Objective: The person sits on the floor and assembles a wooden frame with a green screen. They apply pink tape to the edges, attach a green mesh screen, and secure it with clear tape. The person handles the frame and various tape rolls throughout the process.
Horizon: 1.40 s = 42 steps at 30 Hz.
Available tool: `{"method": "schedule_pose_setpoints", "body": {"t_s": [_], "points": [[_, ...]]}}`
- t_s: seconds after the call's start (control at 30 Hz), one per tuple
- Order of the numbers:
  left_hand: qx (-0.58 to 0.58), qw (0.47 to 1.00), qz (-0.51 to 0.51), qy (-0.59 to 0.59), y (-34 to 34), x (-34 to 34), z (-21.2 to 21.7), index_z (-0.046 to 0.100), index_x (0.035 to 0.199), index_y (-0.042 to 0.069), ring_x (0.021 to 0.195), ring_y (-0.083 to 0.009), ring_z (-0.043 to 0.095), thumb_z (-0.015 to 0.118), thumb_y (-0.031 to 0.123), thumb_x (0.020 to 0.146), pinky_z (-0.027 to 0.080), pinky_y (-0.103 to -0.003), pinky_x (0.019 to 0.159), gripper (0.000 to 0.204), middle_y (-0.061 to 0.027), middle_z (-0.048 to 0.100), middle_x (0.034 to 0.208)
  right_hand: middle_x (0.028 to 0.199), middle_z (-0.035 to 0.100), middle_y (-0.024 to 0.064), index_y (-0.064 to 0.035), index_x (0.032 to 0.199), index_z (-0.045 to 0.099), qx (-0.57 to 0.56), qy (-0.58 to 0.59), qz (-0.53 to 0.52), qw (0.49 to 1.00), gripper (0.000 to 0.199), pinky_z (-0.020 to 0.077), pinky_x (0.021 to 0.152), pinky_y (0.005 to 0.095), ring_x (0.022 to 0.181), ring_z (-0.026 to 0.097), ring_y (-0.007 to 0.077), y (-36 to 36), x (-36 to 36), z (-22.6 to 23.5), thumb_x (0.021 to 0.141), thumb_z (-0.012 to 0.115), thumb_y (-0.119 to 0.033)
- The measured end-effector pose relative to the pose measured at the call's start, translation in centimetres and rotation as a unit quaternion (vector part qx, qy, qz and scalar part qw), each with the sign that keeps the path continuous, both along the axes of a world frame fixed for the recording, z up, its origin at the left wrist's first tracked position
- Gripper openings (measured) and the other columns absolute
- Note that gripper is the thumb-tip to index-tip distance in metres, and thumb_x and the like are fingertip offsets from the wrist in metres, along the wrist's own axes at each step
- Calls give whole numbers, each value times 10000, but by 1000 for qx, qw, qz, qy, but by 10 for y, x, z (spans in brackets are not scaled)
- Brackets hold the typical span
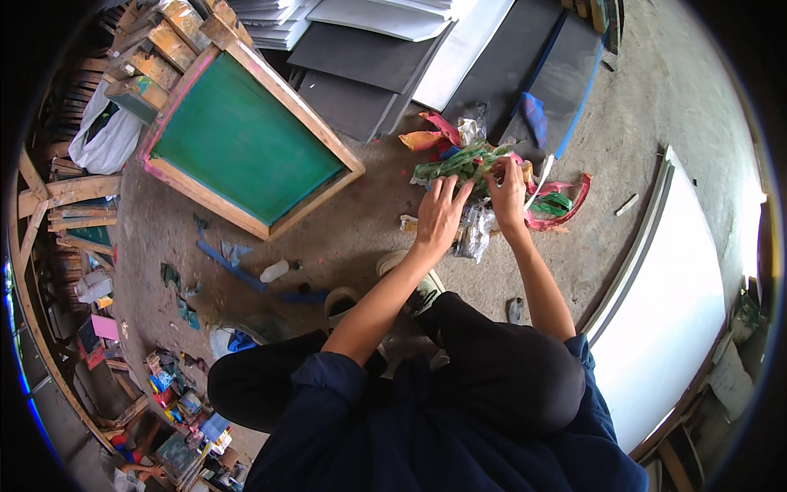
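Note:
A loose heap of scraps lies on the concrete floor in front of me, with a crumpled green plastic strip (463, 161) on top. My left hand (438, 217) reaches into the heap with bent fingers closed at the green strip's near edge. Beside it, my right hand (507, 195) pinches the strip's right part between thumb and fingers. The fingertips are partly hidden. Below the hands sits crumpled clear plastic (474, 234). A red curved strip (580, 201) spreads to the right, an orange-and-red piece (422, 139) to the left, and a blue scrap (534, 119) lies farther off.
A wooden frame with a green screen (246, 139) leans at left. Black sheets (352, 61) and white sheets (393, 16) are stacked ahead. A white panel (672, 303) stands at right. A small bottle (275, 271) lies near my shoes. Another person's arm (143, 470) shows at lower left.

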<state>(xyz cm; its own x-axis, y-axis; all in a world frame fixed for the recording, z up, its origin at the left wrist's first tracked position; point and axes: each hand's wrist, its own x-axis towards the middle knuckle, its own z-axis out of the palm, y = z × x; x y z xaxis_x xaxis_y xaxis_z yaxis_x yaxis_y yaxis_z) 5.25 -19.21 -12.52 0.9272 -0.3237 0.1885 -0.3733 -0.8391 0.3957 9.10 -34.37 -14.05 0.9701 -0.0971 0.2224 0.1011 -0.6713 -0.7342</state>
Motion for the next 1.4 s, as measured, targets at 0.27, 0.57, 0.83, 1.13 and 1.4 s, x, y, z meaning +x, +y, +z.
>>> {"method": "schedule_pose_setpoints", "body": {"t_s": [0.27, 0.57, 0.83, 1.13, 1.4], "points": [[101, 990, -91, -39, 16, -11, -12, 429, 1334, 154, 1146, -235, 376, 546, 47, 732, 409, -372, 921, 622, 17, 316, 1391, 820, 570, 171, 13, 933, 463, -64, -45, 36, 996, 209, 425, 717, 439, 826, 522, 351, -2, 4, -17, 755, 566, 50], [120, 988, -91, 17, -2, -16, -21, 518, 1230, 49, 1156, -263, 387, 523, 59, 752, 361, -450, 951, 478, -15, 345, 1373, 860, 574, 148, 4, 944, 488, 7, -31, -83, 996, 206, 467, 716, 385, 865, 572, 308, -11, -16, -6, 757, 548, 66], [105, 990, -84, 39, -6, -13, -23, 495, 1222, 18, 1162, -299, 372, 516, 34, 752, 345, -484, 955, 472, -45, 375, 1314, 938, 509, 99, -6, 915, 531, 113, -29, -145, 983, 152, 504, 691, 302, 827, 565, 190, -23, -14, 32, 786, 609, 6], [48, 988, -118, 86, 2, -6, -13, 468, 1237, 20, 1182, -305, 353, 710, 186, 622, 347, -463, 976, 681, -55, 370, 1318, 1232, 409, 121, -86, 1134, 452, -197, 11, -71, 978, 619, 244, 973, 470, 1167, 347, 327, -7, 2, -3, 621, 773, -218], [12, 963, -251, 102, 52, -11, -7, 384, 1351, 120, 1297, -292, 254, 662, 397, 688, 236, -482, 1080, 770, -45, 304, 1406, 1207, 411, 137, -51, 1153, 418, -251, 15, -82, 964, 665, 299, 931, 480, 1146, 382, 335, -18, 15, -26, 584, 755, -129]]}}
